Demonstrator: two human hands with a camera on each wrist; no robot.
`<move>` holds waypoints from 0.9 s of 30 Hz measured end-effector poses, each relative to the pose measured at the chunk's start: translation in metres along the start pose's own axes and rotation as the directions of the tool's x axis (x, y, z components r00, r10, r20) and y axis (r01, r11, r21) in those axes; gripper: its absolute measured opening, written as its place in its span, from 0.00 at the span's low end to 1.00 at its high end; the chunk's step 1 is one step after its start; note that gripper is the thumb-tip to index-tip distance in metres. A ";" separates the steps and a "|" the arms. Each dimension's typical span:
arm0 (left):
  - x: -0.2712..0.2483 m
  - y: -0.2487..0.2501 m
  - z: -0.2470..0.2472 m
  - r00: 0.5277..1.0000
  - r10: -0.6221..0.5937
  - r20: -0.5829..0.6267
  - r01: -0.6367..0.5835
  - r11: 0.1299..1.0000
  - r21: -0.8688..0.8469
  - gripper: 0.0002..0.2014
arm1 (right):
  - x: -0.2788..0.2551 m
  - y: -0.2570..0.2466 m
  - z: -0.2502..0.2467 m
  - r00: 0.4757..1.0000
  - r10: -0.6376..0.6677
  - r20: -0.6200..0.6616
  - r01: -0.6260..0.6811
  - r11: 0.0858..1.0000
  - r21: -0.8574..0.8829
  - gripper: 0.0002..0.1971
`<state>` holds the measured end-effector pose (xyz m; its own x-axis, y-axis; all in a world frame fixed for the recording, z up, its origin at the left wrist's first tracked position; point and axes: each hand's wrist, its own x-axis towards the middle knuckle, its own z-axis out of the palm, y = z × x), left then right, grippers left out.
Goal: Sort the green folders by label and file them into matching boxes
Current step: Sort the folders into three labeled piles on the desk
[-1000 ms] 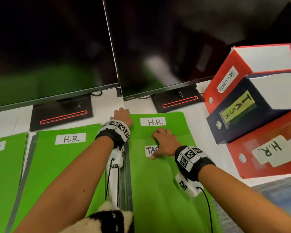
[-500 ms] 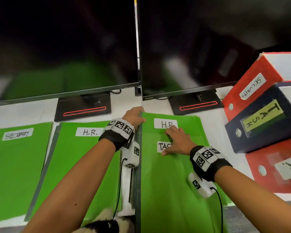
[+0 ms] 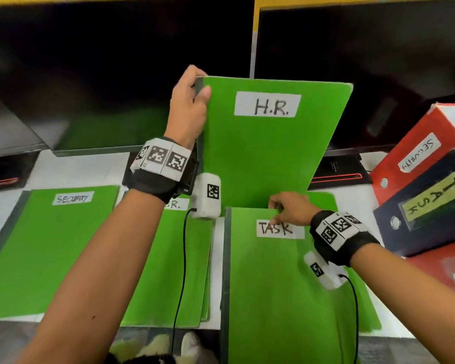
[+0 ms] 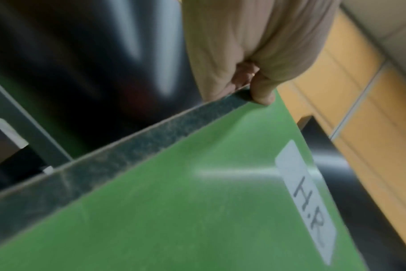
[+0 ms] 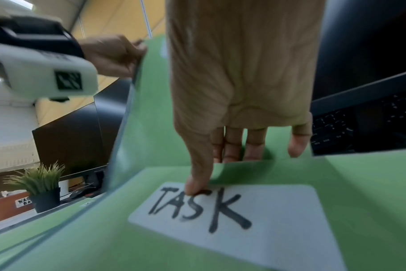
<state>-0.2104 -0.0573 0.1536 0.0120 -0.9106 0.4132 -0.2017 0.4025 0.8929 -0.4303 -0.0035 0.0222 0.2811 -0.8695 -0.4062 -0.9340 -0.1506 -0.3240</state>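
Observation:
My left hand (image 3: 191, 101) grips the top left corner of a green folder labelled H.R. (image 3: 268, 143) and holds it raised and upright in front of the monitors; the left wrist view shows the thumb (image 4: 262, 91) on its grey spine. My right hand (image 3: 289, 210) pinches the top edge of the green TASK folder (image 3: 281, 285), thumb (image 5: 197, 181) on its label, fingers behind the edge. A SECURITY folder (image 3: 50, 253) and another H.R. folder (image 3: 168, 271) lie flat to the left. At the right stand the boxes: red SECURITY (image 3: 415, 151), dark blue TASK (image 3: 431, 206), red one (image 3: 447, 274) below.
Two dark monitors (image 3: 116, 74) on stands (image 3: 336, 172) fill the back of the white desk (image 3: 76, 169). Cables run from the wrist cameras over the folders. A small potted plant (image 5: 43, 185) stands off to the left in the right wrist view.
My left hand has lifted the H.R. folder off the pile from flat to upright. My right hand has moved from pressing flat on the TASK folder to pinching its top edge.

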 end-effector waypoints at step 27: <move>-0.083 -0.103 -0.160 0.574 -0.796 -0.195 0.793 0.480 0.376 0.29 | 0.017 -0.147 0.043 0.913 0.332 -0.235 0.138 0.290 0.947 0.12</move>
<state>-0.0336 -0.0084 0.0556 0.3579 -0.8243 -0.4387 -0.4551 -0.5642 0.6889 -0.2785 0.0235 0.0265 -0.1055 -0.9548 -0.2779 -0.0227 0.2817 -0.9592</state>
